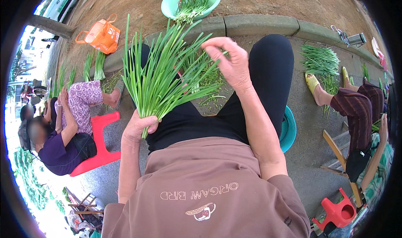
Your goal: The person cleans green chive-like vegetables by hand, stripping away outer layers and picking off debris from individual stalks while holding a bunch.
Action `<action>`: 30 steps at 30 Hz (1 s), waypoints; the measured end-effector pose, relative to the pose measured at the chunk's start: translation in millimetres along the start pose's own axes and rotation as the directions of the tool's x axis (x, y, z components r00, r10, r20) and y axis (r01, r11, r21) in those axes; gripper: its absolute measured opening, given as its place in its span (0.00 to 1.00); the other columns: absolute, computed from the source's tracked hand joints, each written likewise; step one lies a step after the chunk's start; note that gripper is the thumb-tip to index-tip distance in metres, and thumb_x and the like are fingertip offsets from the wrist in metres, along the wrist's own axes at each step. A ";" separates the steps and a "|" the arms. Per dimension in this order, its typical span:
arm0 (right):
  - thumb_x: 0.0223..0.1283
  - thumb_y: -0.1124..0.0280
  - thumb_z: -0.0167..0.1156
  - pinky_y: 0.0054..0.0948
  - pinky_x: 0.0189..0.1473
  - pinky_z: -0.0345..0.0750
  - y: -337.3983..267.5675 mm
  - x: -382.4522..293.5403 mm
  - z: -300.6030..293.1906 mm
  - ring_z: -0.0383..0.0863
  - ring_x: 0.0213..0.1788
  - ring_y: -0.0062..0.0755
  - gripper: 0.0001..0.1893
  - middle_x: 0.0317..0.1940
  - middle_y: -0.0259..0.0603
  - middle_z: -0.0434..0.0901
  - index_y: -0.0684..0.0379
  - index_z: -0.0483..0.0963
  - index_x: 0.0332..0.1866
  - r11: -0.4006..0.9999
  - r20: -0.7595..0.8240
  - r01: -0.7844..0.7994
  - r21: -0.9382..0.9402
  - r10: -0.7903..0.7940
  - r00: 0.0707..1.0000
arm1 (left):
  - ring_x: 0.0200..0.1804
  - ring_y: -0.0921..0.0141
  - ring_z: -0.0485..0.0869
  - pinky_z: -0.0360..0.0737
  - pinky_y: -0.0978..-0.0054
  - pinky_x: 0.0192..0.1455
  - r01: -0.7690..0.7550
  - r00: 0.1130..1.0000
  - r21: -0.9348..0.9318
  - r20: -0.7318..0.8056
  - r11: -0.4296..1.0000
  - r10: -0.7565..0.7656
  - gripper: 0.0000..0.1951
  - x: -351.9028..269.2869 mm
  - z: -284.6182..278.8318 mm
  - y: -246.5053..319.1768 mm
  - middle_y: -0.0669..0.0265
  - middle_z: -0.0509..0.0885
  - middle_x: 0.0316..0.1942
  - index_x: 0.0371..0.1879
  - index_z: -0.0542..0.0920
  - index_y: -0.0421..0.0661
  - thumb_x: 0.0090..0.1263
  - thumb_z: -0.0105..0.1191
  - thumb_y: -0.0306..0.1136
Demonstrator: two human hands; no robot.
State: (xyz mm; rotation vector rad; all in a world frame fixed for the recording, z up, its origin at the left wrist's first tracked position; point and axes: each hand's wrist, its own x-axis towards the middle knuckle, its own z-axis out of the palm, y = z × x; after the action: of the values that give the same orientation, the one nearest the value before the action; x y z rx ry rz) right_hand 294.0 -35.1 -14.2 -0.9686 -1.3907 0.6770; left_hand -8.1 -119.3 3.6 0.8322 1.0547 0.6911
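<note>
My left hand (140, 125) is closed around the lower ends of a thick bunch of green garlic chives (160, 78). The blades fan upward and to the right, above my lap in black trousers (270, 71). At the right-hand tips of the bunch is my right hand (230, 60), its thumb and forefinger curled close together. Blade tips pass beside and behind these fingers; whether they pinch one I cannot tell. On the pavement between my knees, partly hidden by the bunch, lie more chives (194, 65) and scattered trimmings (212, 78).
Beyond the stone kerb (260, 25), a pale green basin (216, 1) holds chives, left of it an orange bag (105, 37). A teal basin (289, 131) stands by my right thigh. People sit on both sides, one on a red stool (105, 137). Chives lie piled (320, 59) at right.
</note>
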 end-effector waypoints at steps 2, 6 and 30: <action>0.58 0.74 0.62 0.24 0.46 0.75 -5.3 -2.0 2.9 0.80 0.41 0.24 0.06 0.35 0.36 0.82 0.62 0.79 0.39 0.982 0.233 -0.163 0.097 0.137 0.963 | 0.12 0.77 0.67 0.63 0.82 0.13 0.015 1.000 0.006 -0.008 1.000 -0.015 0.22 -0.5 -0.6 -0.1 0.60 0.76 0.25 0.45 0.71 0.37 0.52 0.64 0.30; 0.57 0.73 0.62 0.24 0.36 0.77 -2.1 -7.4 14.1 0.80 0.29 0.22 0.06 0.27 0.36 0.82 0.61 0.79 0.39 0.985 0.387 -0.167 -0.046 0.171 0.906 | 0.12 0.76 0.67 0.64 0.81 0.13 0.031 1.000 0.006 -0.007 1.000 -0.031 0.23 -0.2 0.2 1.2 0.59 0.76 0.25 0.45 0.71 0.37 0.52 0.64 0.30; 0.52 0.78 0.60 0.30 0.38 0.75 8.0 -11.6 19.9 0.77 0.35 0.34 0.04 0.32 0.39 0.72 0.61 0.76 0.34 0.989 0.642 -0.128 -0.079 0.149 0.752 | 0.12 0.77 0.67 0.63 0.81 0.12 0.033 0.999 0.022 -0.002 0.999 -0.033 0.25 1.3 -3.4 -0.5 0.60 0.76 0.24 0.46 0.71 0.37 0.52 0.65 0.33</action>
State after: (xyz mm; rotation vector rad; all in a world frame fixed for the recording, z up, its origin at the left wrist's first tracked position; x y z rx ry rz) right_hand 274.4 -38.1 -28.5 -0.9005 -1.9500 1.1870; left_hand -10.7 -117.7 1.7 0.8319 1.0764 0.6536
